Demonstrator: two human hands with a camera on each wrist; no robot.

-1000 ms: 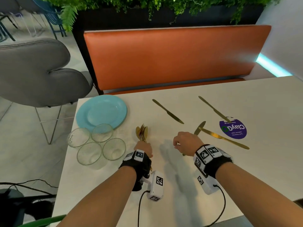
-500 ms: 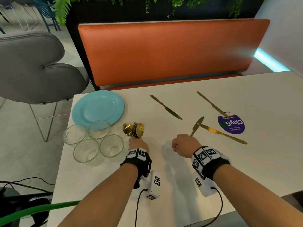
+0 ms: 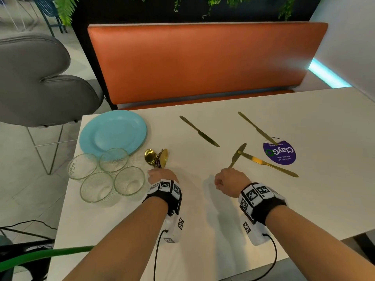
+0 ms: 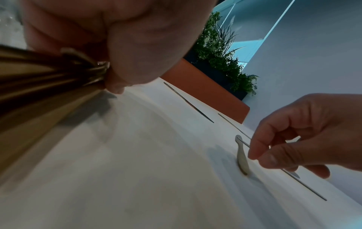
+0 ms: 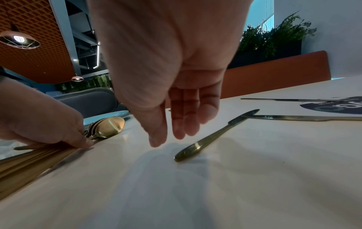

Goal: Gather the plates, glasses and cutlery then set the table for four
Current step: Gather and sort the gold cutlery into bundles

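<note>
Four gold knives (image 3: pixel 199 131) lie loose on our table (image 3: pixel 203 230), right of the plates (image 3: pixel 113 132).
Our left hand (image 3: pixel 162 175) grips a spoon bunch (image 3: pixel 157 158) just right of the plates & 4 glasses (image 3: pixel 109 177), bowls resting on the tabletop. Our right hand (image 5: pixel 172 86) hovers w/ fingers (image 5: pixel 180 124) loosely curled, holding nothing, tips just beside the nearest knife (image 5: pixel 213 136) handle. That knife's tip meets another knife (image 3: pixel 267 164) near the sticker (image 3: pixel 281 154).

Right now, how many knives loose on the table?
4: one far-centre, one reaching onto the purple sticker, one left of the sticker, one by the right hand.
</note>
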